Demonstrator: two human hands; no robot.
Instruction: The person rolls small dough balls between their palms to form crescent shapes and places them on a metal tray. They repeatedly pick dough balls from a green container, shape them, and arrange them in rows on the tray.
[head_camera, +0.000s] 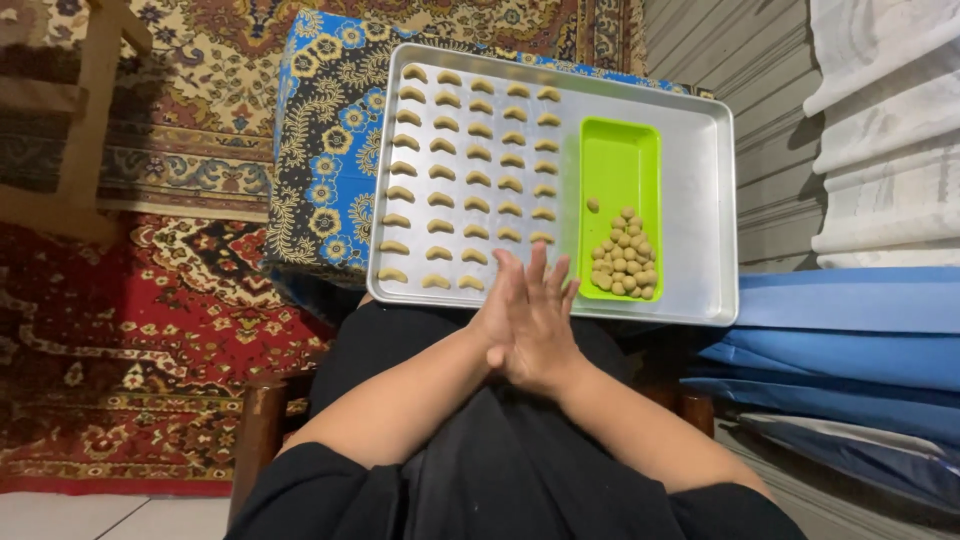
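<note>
Left hand (503, 318) and right hand (540, 325) pressed palm to palm, fingers straight; anything between them is hidden. Dough balls (624, 256) in the green tray (620, 150) look soft, light and easily dented; best pinched singly.

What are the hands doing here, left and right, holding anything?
Left hand: open, flat, palm pressed against the right hand; anything between the palms is hidden.
Right hand: open, flat, fingers spread, pressed against the left, just short of the metal tray.

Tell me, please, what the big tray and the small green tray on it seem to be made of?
The big tray looks like bare metal, probably aluminium: dull silver with a soft sheen and a rolled rim. The small green tray looks like moulded plastic: even bright lime colour, smooth, rounded corners.
</note>
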